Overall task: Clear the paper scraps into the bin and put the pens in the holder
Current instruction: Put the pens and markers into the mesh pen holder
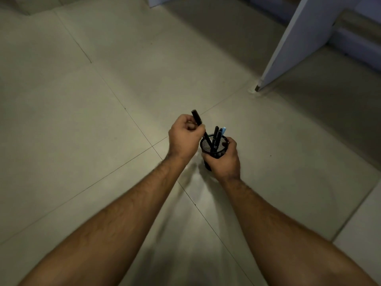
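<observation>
Pale floor tiles with thin dark joints filled the view from the head camera, dimly lit. The fingers of the left hand were curled and pressed together around a black pen, pinching it near its middle. The pen was tilted, its upper end pointing up and to the left above the knuckles, its lower end already inside the rim of the holder. The holder was a black mesh cup, held off the floor. The right hand was wrapped round its near side, fingers closed on the mesh wall, thumb at the rim. Several other pens stood inside it, leaning toward the far right: mostly dark ones, and one with a light blue cap at the back. Both bare forearms reached in from the lower corners. At the upper right, a pale blue-grey furniture panel stood slanted, its lower corner meeting the floor well apart from the hands.
</observation>
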{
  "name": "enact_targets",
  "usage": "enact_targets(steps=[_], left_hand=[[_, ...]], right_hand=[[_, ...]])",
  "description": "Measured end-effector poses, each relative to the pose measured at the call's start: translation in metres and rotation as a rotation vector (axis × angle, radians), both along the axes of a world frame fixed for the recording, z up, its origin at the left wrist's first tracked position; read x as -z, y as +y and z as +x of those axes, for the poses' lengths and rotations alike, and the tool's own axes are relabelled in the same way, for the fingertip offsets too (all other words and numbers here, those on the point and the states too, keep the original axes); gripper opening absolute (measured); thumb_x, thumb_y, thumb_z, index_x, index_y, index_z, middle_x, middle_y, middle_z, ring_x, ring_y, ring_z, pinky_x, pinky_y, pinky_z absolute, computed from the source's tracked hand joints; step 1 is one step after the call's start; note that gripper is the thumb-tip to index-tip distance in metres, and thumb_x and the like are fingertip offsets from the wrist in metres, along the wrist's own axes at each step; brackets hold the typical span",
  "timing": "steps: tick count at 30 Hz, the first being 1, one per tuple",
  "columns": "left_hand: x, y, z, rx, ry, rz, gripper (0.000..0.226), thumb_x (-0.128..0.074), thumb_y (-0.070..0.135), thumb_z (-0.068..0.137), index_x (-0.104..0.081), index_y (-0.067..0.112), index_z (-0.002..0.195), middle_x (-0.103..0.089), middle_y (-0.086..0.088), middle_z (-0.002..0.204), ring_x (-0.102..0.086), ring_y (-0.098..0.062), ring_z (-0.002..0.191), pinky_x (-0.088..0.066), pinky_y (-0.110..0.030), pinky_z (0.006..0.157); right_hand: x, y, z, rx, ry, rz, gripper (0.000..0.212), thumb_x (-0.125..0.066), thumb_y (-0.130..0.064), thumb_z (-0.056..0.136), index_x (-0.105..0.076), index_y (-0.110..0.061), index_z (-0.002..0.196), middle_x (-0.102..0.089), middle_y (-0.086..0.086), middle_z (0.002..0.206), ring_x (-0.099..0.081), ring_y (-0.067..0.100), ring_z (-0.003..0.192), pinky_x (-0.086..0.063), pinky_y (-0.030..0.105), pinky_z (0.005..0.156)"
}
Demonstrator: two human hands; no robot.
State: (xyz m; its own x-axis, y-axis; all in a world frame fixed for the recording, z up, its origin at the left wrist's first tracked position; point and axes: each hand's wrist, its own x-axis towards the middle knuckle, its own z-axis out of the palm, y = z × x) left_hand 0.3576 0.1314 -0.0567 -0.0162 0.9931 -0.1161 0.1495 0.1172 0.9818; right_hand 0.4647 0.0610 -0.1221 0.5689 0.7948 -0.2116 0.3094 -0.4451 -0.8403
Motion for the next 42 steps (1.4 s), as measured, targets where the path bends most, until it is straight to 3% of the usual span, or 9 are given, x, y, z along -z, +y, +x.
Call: enact_targets(steps=[7, 14, 19, 24, 28, 31, 34, 40, 42], left_hand=[[0.025, -0.019, 0.002, 0.190, 0.232, -0.064, 0.017, -0.074, 0.015, 0.077, -0.074, 0.013, 0.094, -0.068, 0.006, 0.081, -0.055, 0.001, 0.060, -0.045, -0.015, 0.060], [0.009, -0.014, -0.009, -0.094, 0.022, -0.100, 0.023, -0.057, 0.002, 0.082, -0.071, 0.020, 0.084, -0.064, 0.007, 0.069, -0.053, 0.001, 0.053, -0.045, -0.017, 0.055], [-0.049, -0.001, -0.021, -0.249, -0.054, -0.158, 0.022, -0.056, 0.004, 0.082, -0.069, 0.021, 0.077, -0.067, 0.002, 0.078, -0.061, -0.013, 0.074, -0.054, -0.035, 0.074], [-0.162, 0.011, -0.047, -0.182, 0.042, -0.246, 0.018, -0.055, 0.007, 0.083, -0.066, 0.022, 0.085, -0.068, -0.002, 0.088, -0.063, -0.017, 0.082, -0.054, -0.033, 0.081], [-0.292, 0.015, -0.082, -0.177, 0.105, -0.267, 0.016, -0.058, 0.008, 0.083, -0.068, 0.018, 0.091, -0.070, -0.004, 0.087, -0.065, -0.018, 0.080, -0.053, -0.028, 0.073], [-0.403, 0.009, -0.104, -0.154, 0.110, -0.268, 0.016, -0.055, 0.007, 0.087, -0.070, 0.014, 0.089, -0.073, -0.009, 0.086, -0.065, -0.016, 0.074, -0.046, -0.021, 0.062], [-0.514, -0.008, -0.132, -0.206, 0.121, -0.249, 0.015, -0.056, 0.009, 0.087, -0.069, 0.017, 0.084, -0.074, -0.009, 0.085, -0.066, -0.017, 0.076, -0.044, -0.021, 0.061], [-0.670, -0.064, -0.204, -0.382, 0.139, -0.207, 0.015, -0.061, 0.008, 0.080, -0.068, 0.020, 0.085, -0.072, -0.010, 0.082, -0.065, -0.019, 0.075, -0.050, -0.029, 0.068], [-0.708, -0.090, -0.231, -0.459, 0.136, -0.182, 0.014, -0.062, 0.011, 0.079, -0.067, 0.024, 0.083, -0.072, -0.013, 0.086, -0.063, -0.020, 0.074, -0.051, -0.031, 0.069]], right_hand=[[-0.004, 0.003, -0.004, 0.001, 0.027, 0.015, 0.071, -0.079, -0.034, 0.069, -0.040, -0.034, 0.128, -0.067, -0.012, 0.107, -0.066, 0.011, 0.094, -0.049, 0.025, 0.076], [-0.023, 0.014, -0.016, 0.050, 0.144, 0.076, 0.072, -0.083, -0.035, 0.068, -0.041, -0.037, 0.126, -0.063, -0.023, 0.100, -0.060, -0.009, 0.090, -0.045, 0.013, 0.078], [-0.097, 0.030, -0.027, 0.034, 0.190, 0.139, 0.078, -0.081, -0.024, 0.067, -0.039, -0.032, 0.132, -0.061, -0.019, 0.110, -0.059, -0.009, 0.094, -0.041, 0.002, 0.072], [-0.224, 0.034, -0.038, -0.005, 0.162, 0.145, 0.080, -0.081, -0.026, 0.065, -0.040, -0.032, 0.133, -0.061, -0.022, 0.109, -0.059, -0.010, 0.094, -0.041, 0.004, 0.074], [-0.351, 0.032, -0.059, -0.084, 0.119, 0.161, 0.080, -0.082, -0.036, 0.060, -0.043, -0.032, 0.130, -0.064, -0.020, 0.107, -0.063, -0.004, 0.096, -0.046, 0.012, 0.077], [-0.456, 0.028, -0.075, -0.173, 0.130, 0.162, 0.077, -0.083, -0.037, 0.063, -0.043, -0.033, 0.128, -0.062, -0.028, 0.099, -0.058, -0.017, 0.090, -0.039, 0.000, 0.069], [-0.568, 0.023, -0.090, -0.291, 0.145, 0.156, 0.073, -0.084, -0.038, 0.064, -0.043, -0.037, 0.125, -0.057, -0.035, 0.094, -0.052, -0.027, 0.085, -0.037, -0.004, 0.066], [-0.734, 0.000, -0.132, -0.523, 0.227, 0.143, 0.071, -0.085, -0.033, 0.060, -0.043, -0.050, 0.115, -0.061, -0.036, 0.099, -0.063, -0.008, 0.097, -0.053, 0.026, 0.091], [-0.774, -0.012, -0.157, -0.628, 0.237, 0.164, 0.068, -0.085, -0.029, 0.061, -0.045, -0.053, 0.109, -0.063, -0.033, 0.100, -0.065, -0.005, 0.097, -0.055, 0.029, 0.092]])
